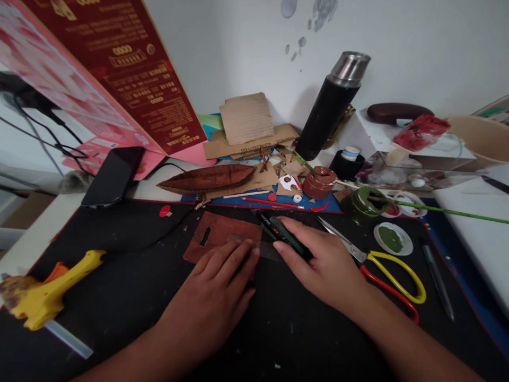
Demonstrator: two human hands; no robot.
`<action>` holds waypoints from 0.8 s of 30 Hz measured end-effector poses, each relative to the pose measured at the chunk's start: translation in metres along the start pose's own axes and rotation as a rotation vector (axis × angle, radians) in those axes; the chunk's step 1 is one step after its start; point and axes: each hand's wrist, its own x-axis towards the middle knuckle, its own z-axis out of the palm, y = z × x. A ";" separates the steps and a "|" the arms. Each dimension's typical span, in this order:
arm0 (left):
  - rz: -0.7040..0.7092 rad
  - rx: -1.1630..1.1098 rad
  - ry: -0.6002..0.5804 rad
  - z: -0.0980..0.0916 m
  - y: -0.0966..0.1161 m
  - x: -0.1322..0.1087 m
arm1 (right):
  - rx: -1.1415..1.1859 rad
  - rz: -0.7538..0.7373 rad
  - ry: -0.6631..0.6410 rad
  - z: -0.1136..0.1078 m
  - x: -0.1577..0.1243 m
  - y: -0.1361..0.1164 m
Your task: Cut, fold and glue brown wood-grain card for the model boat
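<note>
My left hand (222,284) lies with its fingers stretched out over the near right part of a brown painted sheet (222,229), which has a small dark slot on its left side. A clear, see-through strip (271,251) shows beside my left fingertips, partly hidden. My right hand (324,260) is closed around a dark green utility knife (287,233), its front end pointing up and left past the sheet's right edge. I cannot make out whether the blade touches anything. Right of that hand lie scissors (360,254) with one yellow and one red handle.
Behind my hands are a brown boat-shaped piece (209,178), cardboard scraps (246,119), a brown paint jar (319,183), a green paint jar (361,204) and a black thermos (330,109). A yellow glue gun (59,292) and a phone (114,175) lie left; a pen (437,278) lies right.
</note>
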 end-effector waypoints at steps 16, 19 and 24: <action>0.030 0.020 0.019 0.001 -0.001 -0.002 | 0.077 0.050 -0.033 0.003 0.002 0.003; 0.026 0.026 0.018 0.000 0.001 -0.001 | 0.094 0.067 -0.045 0.003 0.001 0.003; 0.015 0.016 0.028 0.000 0.002 -0.001 | 0.110 0.112 -0.064 0.003 0.003 0.001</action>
